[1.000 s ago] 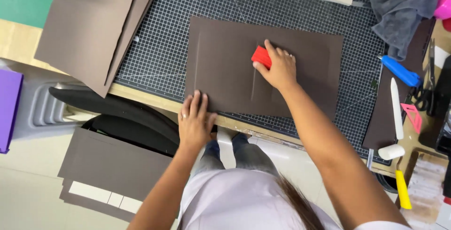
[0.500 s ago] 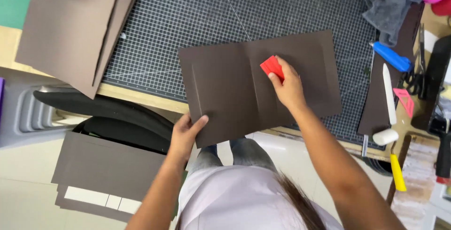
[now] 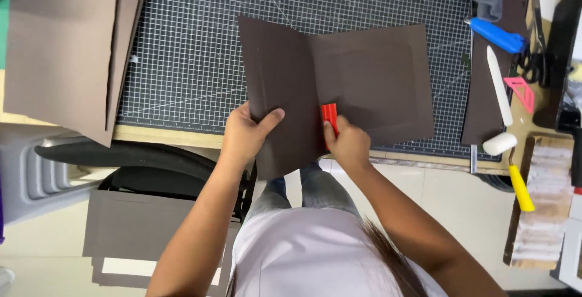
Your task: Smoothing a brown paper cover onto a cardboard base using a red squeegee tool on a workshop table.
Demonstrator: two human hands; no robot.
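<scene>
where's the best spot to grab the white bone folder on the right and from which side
Grip the white bone folder across its narrow width near the middle, coming from above. It lies flat and slim on the brown sheet, its lower end close to the white roller, so the middle looks freest.

1. This is a craft workshop, most likely for paper or bookbinding work.
2. A large gridded cutting mat (image 3: 200, 48) covers the wooden counter (image 3: 163, 134).
3. Sheets of brown card (image 3: 60, 48) lie stacked at the left of the mat.
4. At the right lie hand tools: a blue knife (image 3: 497, 35), a white folding tool (image 3: 499, 85), black scissors (image 3: 533, 60), a pink triangle ruler (image 3: 521, 93) and a small roller with a yellow handle (image 3: 512, 163).
</scene>
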